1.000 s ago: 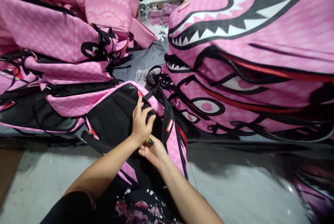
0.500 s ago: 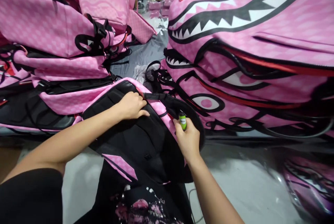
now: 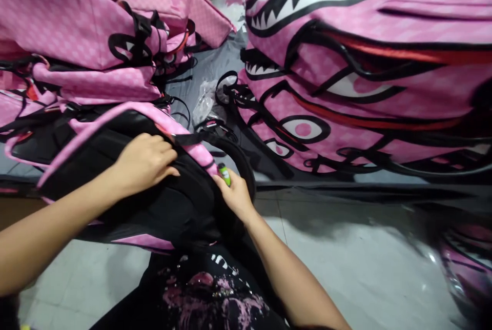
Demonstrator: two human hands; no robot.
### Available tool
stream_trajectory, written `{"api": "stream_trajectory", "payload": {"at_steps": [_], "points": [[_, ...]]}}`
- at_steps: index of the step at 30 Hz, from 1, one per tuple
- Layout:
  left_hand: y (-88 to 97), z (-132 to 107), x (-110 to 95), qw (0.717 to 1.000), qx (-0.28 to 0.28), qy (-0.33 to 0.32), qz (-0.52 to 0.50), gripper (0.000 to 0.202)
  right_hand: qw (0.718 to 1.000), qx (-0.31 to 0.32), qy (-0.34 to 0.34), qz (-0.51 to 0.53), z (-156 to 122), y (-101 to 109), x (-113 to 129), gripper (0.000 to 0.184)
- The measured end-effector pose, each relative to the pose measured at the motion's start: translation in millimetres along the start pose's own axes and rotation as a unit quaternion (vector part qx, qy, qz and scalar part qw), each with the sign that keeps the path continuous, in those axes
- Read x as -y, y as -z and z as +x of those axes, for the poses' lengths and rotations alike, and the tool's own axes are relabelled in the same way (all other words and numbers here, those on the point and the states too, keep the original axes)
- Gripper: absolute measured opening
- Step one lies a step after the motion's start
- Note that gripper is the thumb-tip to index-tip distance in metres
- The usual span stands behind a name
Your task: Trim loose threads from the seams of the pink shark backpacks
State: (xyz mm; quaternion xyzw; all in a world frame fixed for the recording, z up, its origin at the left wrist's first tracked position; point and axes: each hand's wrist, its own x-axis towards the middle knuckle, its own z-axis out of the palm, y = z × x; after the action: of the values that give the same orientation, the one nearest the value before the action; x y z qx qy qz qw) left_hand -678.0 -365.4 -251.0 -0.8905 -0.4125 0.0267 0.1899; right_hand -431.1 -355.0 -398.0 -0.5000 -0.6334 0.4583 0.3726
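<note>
A pink and black backpack lies tilted in front of me, its black padded back panel facing up. My left hand rests on that panel near the pink edge, fingers curled and closed on the bag's black fabric. Between the thumb and fingers of my right hand is a small green lighter with a dark top. That hand is at the pink side edge, inside the loop of a black strap. No flame shows. My right palm hides the lighter's lower end.
Pink backpacks with shark mouths and eyes are stacked at the right. More pink bags pile up at the left. Clear plastic wrap lies between the stacks on the grey table cover. A plastic-wrapped bag sits lower right.
The backpack and both hands have shifted left, and the bag's upper edge is raised more. My right hand still holds the lighter, which has moved left with the bag's pink edge.
</note>
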Motion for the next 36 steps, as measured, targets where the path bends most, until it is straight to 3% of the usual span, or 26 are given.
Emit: {"api": "stream_trajectory", "payload": {"at_steps": [2,5,7,9,13,17,21,25,28,32,36], "points": [[-11.2,15.7,8.9,1.0,0.02,-0.023,0.004,0.049,1.0,-0.021,-0.022,-0.007,-10.2,4.6,-17.7,0.041],[-21.1,33.9,39.1,0.999,0.001,-0.021,0.038,0.053,0.997,-0.056,-0.048,-0.016,-16.3,18.8,-39.0,0.044],[-21.0,39.1,55.6,0.998,-0.003,-0.022,0.062,0.044,0.996,-0.062,-0.06,-0.02,-13.4,26.1,-45.4,0.046],[-21.6,40.4,57.5,0.997,0.005,-0.025,0.069,0.034,0.996,-0.051,-0.071,-0.027,-8.5,30.6,-44.6,0.046],[-39.2,40.8,21.4,0.999,-0.022,-0.049,-0.006,0.038,0.994,-0.037,-0.068,-0.075,-8.2,40.0,-22.3,0.044],[-57.7,46.9,-12.4,0.997,-0.031,-0.016,-0.075,0.035,0.987,-0.096,0.041,-0.124,-19.5,47.9,18.4,0.044],[-61.9,51.7,-19.4,0.995,-0.026,0.027,-0.095,0.034,0.997,-0.053,0.035,0.045,-6.6,31.4,45.2,0.046],[-65.9,39.2,-30.2,0.988,-0.096,0.012,-0.121,0.019,0.968,-0.091,0.024,0.231,31.1,4.5,36.4,0.043],[-70.1,23.0,-42.9,0.978,-0.151,-0.014,-0.144,0.011,0.957,-0.075,0.017,0.28,46.4,-4.0,23.3,0.04],[-73.4,16.9,-49.5,0.979,-0.146,0.017,-0.139,0.011,0.964,-0.051,0.042,0.257,38.2,-1.2,21.0,0.035],[-75.5,22.6,-50.2,0.982,-0.127,0.041,-0.131,0.011,0.985,-0.124,0.068,0.099,16.2,4.5,27.0,0.022]]}}
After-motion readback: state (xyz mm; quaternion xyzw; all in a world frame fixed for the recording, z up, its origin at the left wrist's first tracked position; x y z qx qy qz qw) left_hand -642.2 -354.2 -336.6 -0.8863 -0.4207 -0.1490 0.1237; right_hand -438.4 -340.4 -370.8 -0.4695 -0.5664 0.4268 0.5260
